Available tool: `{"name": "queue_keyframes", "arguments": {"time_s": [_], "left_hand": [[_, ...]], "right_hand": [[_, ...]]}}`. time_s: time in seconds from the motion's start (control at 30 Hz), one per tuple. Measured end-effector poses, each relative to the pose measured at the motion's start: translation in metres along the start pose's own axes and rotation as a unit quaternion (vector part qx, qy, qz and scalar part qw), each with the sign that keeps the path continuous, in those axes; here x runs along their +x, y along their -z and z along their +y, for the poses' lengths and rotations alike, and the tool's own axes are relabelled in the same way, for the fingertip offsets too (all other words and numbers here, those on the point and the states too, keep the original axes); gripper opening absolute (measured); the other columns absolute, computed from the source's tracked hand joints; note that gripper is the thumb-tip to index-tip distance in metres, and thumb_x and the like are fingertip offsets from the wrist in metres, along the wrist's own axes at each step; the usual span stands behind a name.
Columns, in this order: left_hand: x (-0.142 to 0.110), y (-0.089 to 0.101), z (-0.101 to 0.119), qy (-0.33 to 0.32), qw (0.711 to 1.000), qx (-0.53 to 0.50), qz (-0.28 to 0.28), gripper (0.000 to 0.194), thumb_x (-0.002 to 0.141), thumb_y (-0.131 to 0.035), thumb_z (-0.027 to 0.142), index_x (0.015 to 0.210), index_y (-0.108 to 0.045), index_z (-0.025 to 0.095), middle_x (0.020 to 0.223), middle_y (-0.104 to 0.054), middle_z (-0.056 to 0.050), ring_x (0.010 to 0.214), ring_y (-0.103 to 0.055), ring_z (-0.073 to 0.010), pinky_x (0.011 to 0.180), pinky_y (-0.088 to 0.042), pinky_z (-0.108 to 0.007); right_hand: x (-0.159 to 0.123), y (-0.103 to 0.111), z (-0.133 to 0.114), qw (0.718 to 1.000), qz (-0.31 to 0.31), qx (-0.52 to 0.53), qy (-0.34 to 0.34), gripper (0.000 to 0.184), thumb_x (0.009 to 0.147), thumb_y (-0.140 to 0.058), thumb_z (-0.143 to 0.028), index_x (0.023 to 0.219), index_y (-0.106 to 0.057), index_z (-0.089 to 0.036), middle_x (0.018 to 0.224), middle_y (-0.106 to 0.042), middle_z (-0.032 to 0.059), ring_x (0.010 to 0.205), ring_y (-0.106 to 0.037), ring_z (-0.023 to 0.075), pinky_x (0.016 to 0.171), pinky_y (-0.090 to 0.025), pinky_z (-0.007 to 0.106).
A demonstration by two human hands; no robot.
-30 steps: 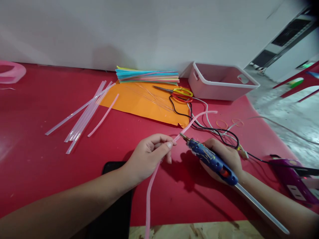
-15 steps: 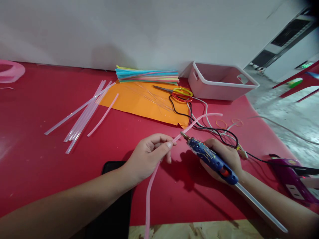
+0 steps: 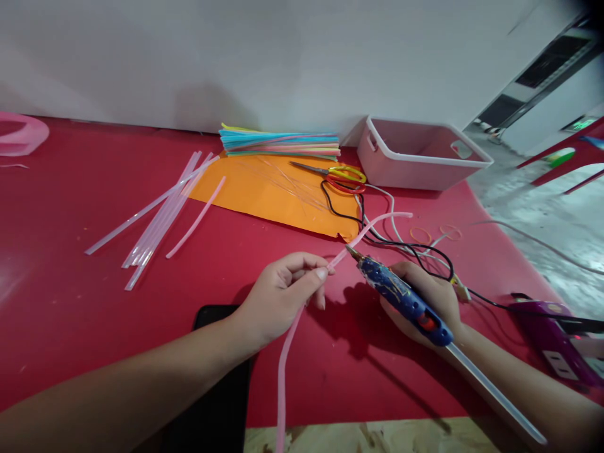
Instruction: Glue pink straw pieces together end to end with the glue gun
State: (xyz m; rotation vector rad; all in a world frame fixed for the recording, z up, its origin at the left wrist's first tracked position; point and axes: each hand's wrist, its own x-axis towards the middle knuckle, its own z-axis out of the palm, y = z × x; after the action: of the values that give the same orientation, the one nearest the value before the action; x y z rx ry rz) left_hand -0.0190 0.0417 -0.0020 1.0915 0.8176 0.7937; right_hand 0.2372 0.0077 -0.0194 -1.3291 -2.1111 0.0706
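Note:
Between thumb and forefinger, my left hand (image 3: 287, 292) pinches a long pink pipe cleaner (image 3: 282, 384). One end of it curves up to the right; the other hangs down past the table's front edge. My right hand (image 3: 427, 302) is wrapped around a blue hot glue gun (image 3: 401, 296), whose metal nozzle is at the pipe cleaner just right of my left fingertips. Whether the tip touches it I cannot tell. A clear glue stick (image 3: 495, 393) sticks out of the gun's back end. A shorter pink pipe cleaner (image 3: 195, 218) lies on the red table (image 3: 66, 302).
Several clear glue sticks (image 3: 163, 220) lie at the left. An orange envelope (image 3: 278, 195) bears scissors (image 3: 346, 175), with a bundle of coloured pipe cleaners (image 3: 283, 143) behind. A pink bin (image 3: 419, 167), cables (image 3: 391, 241) and a purple power strip (image 3: 542, 340) are to the right.
The glue gun's nozzle has shifted slightly up and right along the pipe cleaner. The pipe cleaner's far end has moved a little left. My left hand has hardly moved.

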Motion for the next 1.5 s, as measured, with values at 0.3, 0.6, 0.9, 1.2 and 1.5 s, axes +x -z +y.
{"name": "queue_keyframes", "arguments": {"time_s": [0.3,0.6,0.9,1.2,1.5], "left_hand": [[-0.0011,-0.0002,0.0005,-0.001,1.0,-0.003,0.001,0.01,0.093,-0.059,0.029,0.092,-0.062,0.019,0.058,-0.059,0.006,0.055,-0.049,-0.0093,0.059,-0.037,-0.026],[-0.0003,-0.0011,-0.0003,0.007,1.0,-0.023,-0.02,0.011,0.094,-0.059,0.028,0.087,-0.057,0.019,0.058,-0.061,0.006,0.054,-0.051,-0.008,0.061,-0.04,-0.025],[-0.0003,-0.0005,-0.0021,-0.007,0.999,-0.025,-0.026,0.012,0.094,-0.06,0.029,0.087,-0.058,0.019,0.058,-0.058,0.006,0.054,-0.051,-0.0082,0.06,-0.041,-0.024],[-0.0003,-0.0007,-0.002,-0.023,0.999,-0.037,-0.025,0.007,0.093,-0.06,0.024,0.09,-0.06,0.019,0.059,-0.056,0.008,0.054,-0.051,-0.0071,0.061,-0.043,-0.023],[0.0009,0.0001,-0.003,-0.028,0.999,-0.027,-0.024,0.007,0.094,-0.059,0.025,0.091,-0.06,0.019,0.06,-0.056,0.008,0.053,-0.051,-0.0074,0.062,-0.044,-0.024]], "right_hand": [[-0.0019,-0.0004,0.0024,1.0,0.01,-0.002,0.004,0.015,0.081,-0.065,-0.023,0.091,-0.055,-0.026,0.069,-0.066,-0.0012,0.05,-0.059,0.0142,0.045,-0.044,0.026],[-0.0065,-0.0065,0.0056,0.992,-0.043,0.1,0.057,0.007,0.092,-0.058,-0.025,0.098,-0.061,-0.027,0.077,-0.07,0.003,0.065,-0.065,0.0191,0.061,-0.052,0.031],[-0.0074,-0.0068,0.0091,0.993,-0.064,0.09,0.031,0.01,0.09,-0.062,-0.031,0.099,-0.063,-0.029,0.079,-0.07,0.0044,0.068,-0.065,0.0204,0.062,-0.053,0.033],[-0.0055,-0.0062,0.0072,0.993,-0.049,0.092,0.052,0.009,0.092,-0.061,-0.026,0.1,-0.06,-0.028,0.08,-0.067,0.0019,0.07,-0.063,0.0173,0.062,-0.05,0.029],[-0.0072,-0.0072,0.0071,0.993,-0.045,0.094,0.058,0.008,0.092,-0.059,-0.026,0.1,-0.06,-0.026,0.079,-0.065,0.002,0.069,-0.061,0.0172,0.063,-0.049,0.03]]}}
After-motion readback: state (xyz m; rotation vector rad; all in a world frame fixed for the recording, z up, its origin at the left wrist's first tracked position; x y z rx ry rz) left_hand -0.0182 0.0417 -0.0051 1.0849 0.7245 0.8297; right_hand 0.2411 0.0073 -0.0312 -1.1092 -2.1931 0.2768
